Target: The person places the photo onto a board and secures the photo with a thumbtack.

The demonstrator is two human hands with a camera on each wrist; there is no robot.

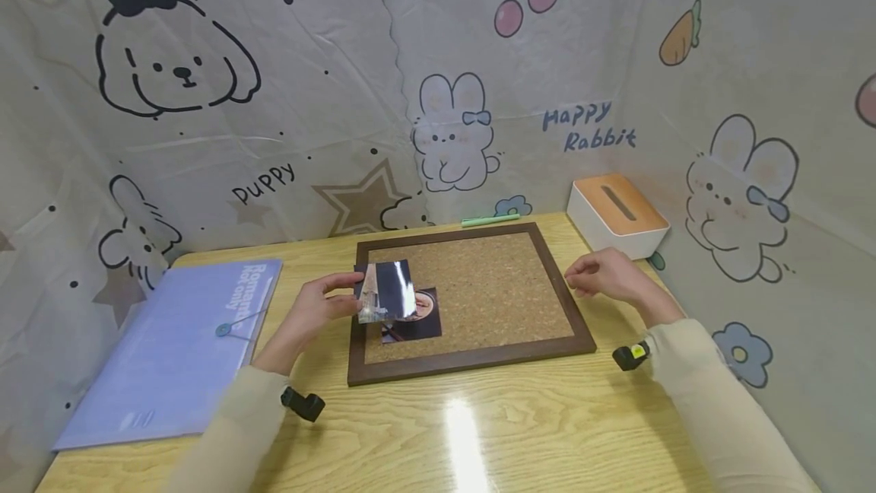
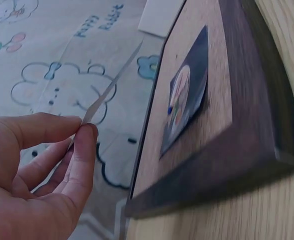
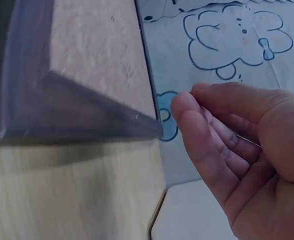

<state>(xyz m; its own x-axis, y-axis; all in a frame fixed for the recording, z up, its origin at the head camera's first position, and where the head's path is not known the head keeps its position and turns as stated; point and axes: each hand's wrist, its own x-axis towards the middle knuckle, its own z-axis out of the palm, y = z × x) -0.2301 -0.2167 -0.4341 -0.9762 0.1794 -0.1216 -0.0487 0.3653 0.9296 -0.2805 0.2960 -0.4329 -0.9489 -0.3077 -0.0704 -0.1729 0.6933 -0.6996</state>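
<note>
My left hand pinches the left edge of a glossy photo between thumb and fingers, above the left part of a cork board. In the left wrist view that photo appears nearly edge-on, apart from the board. A second photo, showing a round dish on a dark background, lies on the cork, partly covered by the held one in the head view. My right hand hovers beside the board's right frame, fingers loosely bent; in the right wrist view no object shows at its fingertips.
A purple document folder with a string closure lies at the left. Behind the board is a green pen. A white tissue box with an orange lid stands at the back right, near the printed cloth around the table.
</note>
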